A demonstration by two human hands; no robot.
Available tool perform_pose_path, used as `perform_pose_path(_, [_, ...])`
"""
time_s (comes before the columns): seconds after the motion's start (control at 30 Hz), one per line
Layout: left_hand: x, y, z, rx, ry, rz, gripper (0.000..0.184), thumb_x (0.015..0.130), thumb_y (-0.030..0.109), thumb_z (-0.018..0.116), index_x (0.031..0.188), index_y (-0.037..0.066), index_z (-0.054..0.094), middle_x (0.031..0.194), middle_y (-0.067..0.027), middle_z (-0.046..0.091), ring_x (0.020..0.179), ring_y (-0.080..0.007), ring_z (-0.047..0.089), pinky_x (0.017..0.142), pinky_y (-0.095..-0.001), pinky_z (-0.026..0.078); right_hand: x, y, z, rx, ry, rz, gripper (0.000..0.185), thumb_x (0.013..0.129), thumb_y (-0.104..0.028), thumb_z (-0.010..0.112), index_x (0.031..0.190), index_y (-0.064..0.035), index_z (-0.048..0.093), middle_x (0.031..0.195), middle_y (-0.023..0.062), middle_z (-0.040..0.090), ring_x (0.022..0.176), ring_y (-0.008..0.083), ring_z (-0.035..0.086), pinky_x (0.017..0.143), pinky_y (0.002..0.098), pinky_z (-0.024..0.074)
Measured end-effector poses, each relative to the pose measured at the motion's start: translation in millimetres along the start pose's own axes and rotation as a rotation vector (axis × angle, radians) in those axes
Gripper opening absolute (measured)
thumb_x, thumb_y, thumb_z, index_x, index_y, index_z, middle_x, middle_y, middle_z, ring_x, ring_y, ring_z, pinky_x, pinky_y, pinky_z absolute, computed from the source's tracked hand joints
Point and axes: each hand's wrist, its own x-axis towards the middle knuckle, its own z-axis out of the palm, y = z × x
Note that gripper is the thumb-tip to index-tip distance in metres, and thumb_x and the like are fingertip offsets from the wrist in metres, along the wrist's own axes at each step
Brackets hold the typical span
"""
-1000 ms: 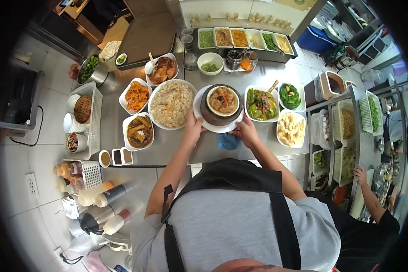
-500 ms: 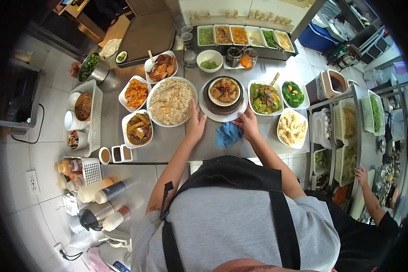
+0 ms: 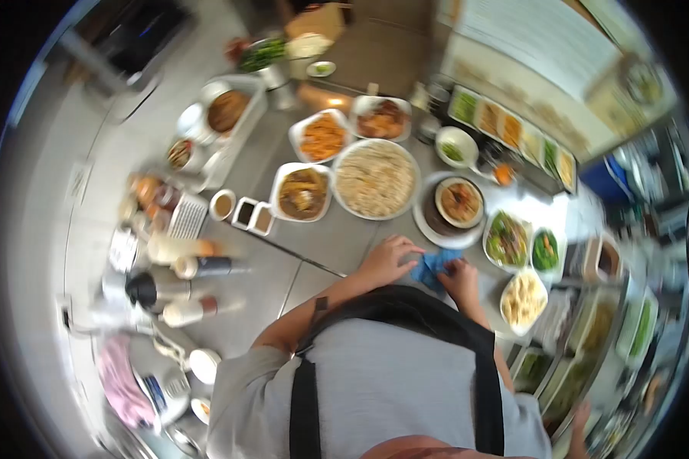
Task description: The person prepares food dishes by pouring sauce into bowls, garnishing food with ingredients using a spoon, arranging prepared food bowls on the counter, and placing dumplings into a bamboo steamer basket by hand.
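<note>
My right hand [image 3: 461, 280] is closed on a crumpled blue cloth [image 3: 430, 266] at the front edge of the steel counter. Just left of the cloth is my left hand [image 3: 393, 262], its fingers loosely bent and apart, the fingertips close to the cloth; whether they touch it is unclear. Beyond the hands stands a small bowl of braised food [image 3: 459, 202] in a dark round holder on a white plate [image 3: 429, 229]. A large round dish of rice [image 3: 375, 177] lies to its left. The picture is smeared by motion.
White bowls of cooked dishes flank the rice: orange pieces [image 3: 322, 138], browned meat [image 3: 383, 120] and a stew [image 3: 302, 193]. On the right are greens [image 3: 508, 239], broccoli [image 3: 545, 249] and pale pieces [image 3: 524, 300]. Topping trays [image 3: 513, 131] line the back. Sauce bottles [image 3: 187, 249] are left.
The view has turned, shifting the counter's dishes. Both hands have let go of the plate under the small bowl and come back toward my body; the right now grips the blue cloth.
</note>
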Motion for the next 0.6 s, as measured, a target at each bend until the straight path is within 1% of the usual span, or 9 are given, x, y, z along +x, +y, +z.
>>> perform_pose_path(0.1, [7.8, -5.1, -52.1, 0.059, 0.211, -0.022, 0.022, 0.079, 0.017, 0.066, 0.101, 0.011, 0.066, 0.101, -0.0088, 0.062, 0.099, -0.0281, 0.056, 0.088, -0.0391, 0.043, 2.1, -15.7, -10.6, -0.117, -0.243, 0.088, 0.021, 0.065, -0.023, 0.071, 0.065, -0.0017, 0.066, 0.061, 0.0205, 0.058, 0.062, 0.0348, 0.061, 0.064, 0.0415, 0.0499])
perform_pose_path(0.2, [20.2, -24.0, -137.1, 0.193, 0.551, -0.115, 0.017, 0.080, 0.014, 0.064, 0.095, 0.009, 0.068, 0.098, -0.0100, 0.065, 0.092, -0.0279, 0.060, 0.083, -0.0374, 0.046, 4.8, -31.8, -24.6, -0.160, -0.467, -0.002, 0.023, 0.066, -0.022, 0.071, 0.078, -0.0031, 0.069, 0.073, 0.0196, 0.064, 0.068, 0.0345, 0.063, 0.067, 0.0403, 0.0508])
perform_pose_path(0.27, [24.6, -58.7, -205.6, 0.322, 0.772, -0.088, 0.021, 0.078, 0.003, 0.057, 0.096, 0.007, 0.067, 0.093, -0.0114, 0.064, 0.086, -0.0269, 0.061, 0.077, -0.0353, 0.049, 12.6, -28.0, -29.1, -0.163, -0.502, -0.062, 0.031, 0.067, -0.024, 0.072, 0.090, -0.0045, 0.068, 0.082, 0.0181, 0.066, 0.072, 0.0333, 0.064, 0.069, 0.0392, 0.0513])
perform_pose_path(0.3, [24.7, -82.3, -237.7, 0.343, 0.857, -0.204, 0.017, 0.078, 0.003, 0.056, 0.092, 0.006, 0.065, 0.095, -0.0157, 0.065, 0.088, -0.0339, 0.060, 0.078, -0.0393, 0.049, 21.3, -28.6, -30.2, -0.165, -0.520, -0.091, 0.036, 0.068, -0.025, 0.072, 0.097, -0.0052, 0.068, 0.087, 0.0173, 0.067, 0.074, 0.0326, 0.065, 0.071, 0.0387, 0.0515])
perform_pose_path(0.33, [24.6, -102.3, -272.9, 0.509, 0.947, -0.158, 0.022, 0.078, 0.001, 0.054, 0.095, 0.008, 0.065, 0.095, -0.0154, 0.062, 0.088, -0.0341, 0.059, 0.079, -0.0402, 0.049, 32.5, -38.8, -36.0, -0.187, -0.583, -0.077, 0.039, 0.069, -0.025, 0.073, 0.102, -0.0054, 0.066, 0.088, 0.0159, 0.067, 0.074, 0.0300, 0.065, 0.071, 0.0373, 0.0518])
perform_pose_path(0.4, [20.1, -148.5, -329.2, 0.792, 1.031, -0.342, 0.023, 0.075, 0.002, 0.058, 0.095, 0.010, 0.066, 0.097, -0.0143, 0.059, 0.090, -0.0337, 0.058, 0.082, -0.0405, 0.048, 53.2, -69.7, -57.7, -0.229, -0.705, -0.043, 0.045, 0.072, -0.026, 0.073, 0.111, -0.0059, 0.063, 0.092, 0.0131, 0.068, 0.073, 0.0247, 0.066, 0.071, 0.0345, 0.0524])
perform_pose_path(0.5, [11.8, -219.3, -389.9, 0.956, 0.795, -0.514, 0.023, 0.073, 0.006, 0.062, 0.094, 0.012, 0.068, 0.100, -0.0105, 0.057, 0.097, -0.0290, 0.056, 0.083, -0.0408, 0.047, 86.0, -93.5, -68.2, -0.170, -0.755, 0.012, 0.049, 0.073, -0.029, 0.075, 0.114, -0.0054, 0.062, 0.095, 0.0116, 0.068, 0.074, 0.0226, 0.066, 0.073, 0.0340, 0.0522])
perform_pose_path(0.57, [11.2, -239.5, -409.9, 1.120, 0.548, -0.572, 0.024, 0.072, 0.007, 0.067, 0.095, 0.013, 0.069, 0.101, -0.0072, 0.059, 0.102, -0.0258, 0.056, 0.086, -0.0409, 0.046, 107.6, -117.3, -73.5, -0.150, -0.699, -0.001, 0.040, 0.077, -0.020, 0.072, 0.113, -0.0047, 0.062, 0.092, 0.0115, 0.068, 0.074, 0.0204, 0.065, 0.071, 0.0318, 0.0521])
perform_pose_path(0.6, [13.9, -241.9, -414.9, 1.175, 0.401, -0.631, 0.016, 0.072, 0.012, 0.068, 0.088, 0.013, 0.069, 0.101, -0.0047, 0.059, 0.106, -0.0240, 0.053, 0.091, -0.0413, 0.044, 117.6, -122.8, -73.7, -0.128, -0.664, -0.024, 0.038, 0.077, -0.017, 0.071, 0.112, -0.0045, 0.062, 0.092, 0.0115, 0.068, 0.074, 0.0196, 0.065, 0.071, 0.0311, 0.0519])
